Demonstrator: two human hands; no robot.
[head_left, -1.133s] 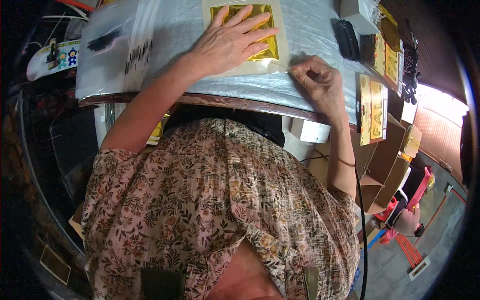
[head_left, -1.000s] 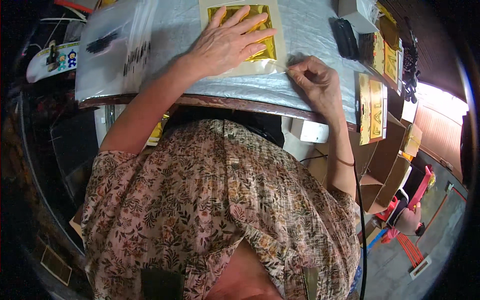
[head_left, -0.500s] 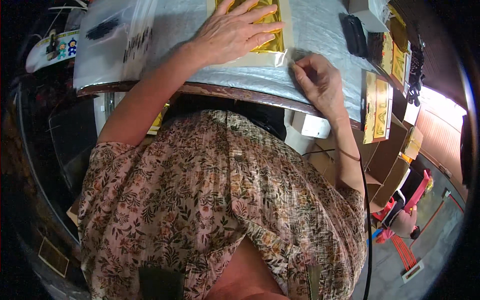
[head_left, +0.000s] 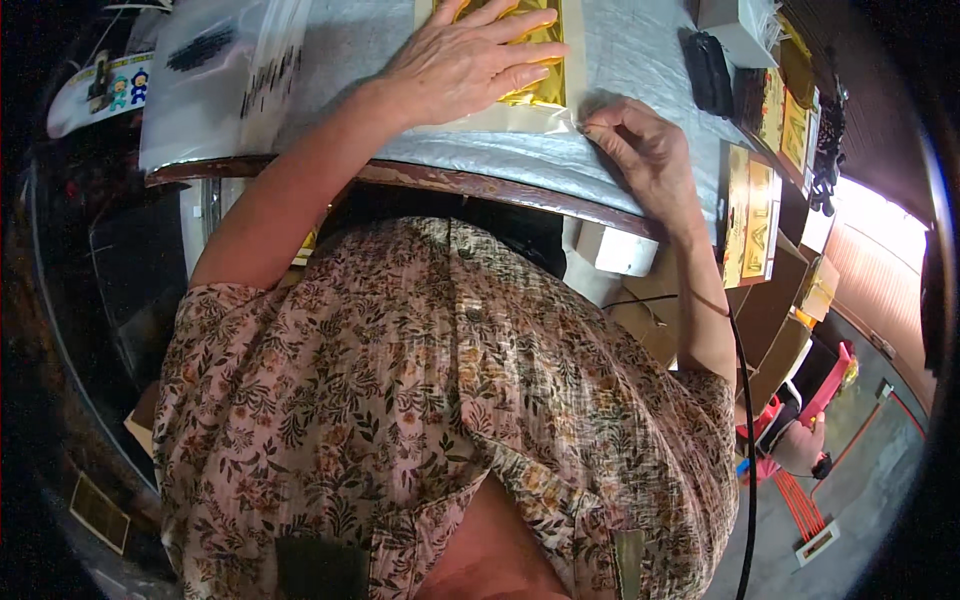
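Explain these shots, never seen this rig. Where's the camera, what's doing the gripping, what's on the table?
No robot here: a person works bare-handed. All pictures come from the left of two fisheye cameras on their head, looking down, so straight edges bend and the flowered shirt fills the lower part.

The table has a silvery covering. On it lie clear plastic at the left, a gold foil piece on a pale sheet, and a black case at the right.

The left hand rests spread over the foil, not gripping. The right hand seems to pinch the sheet's near right corner.
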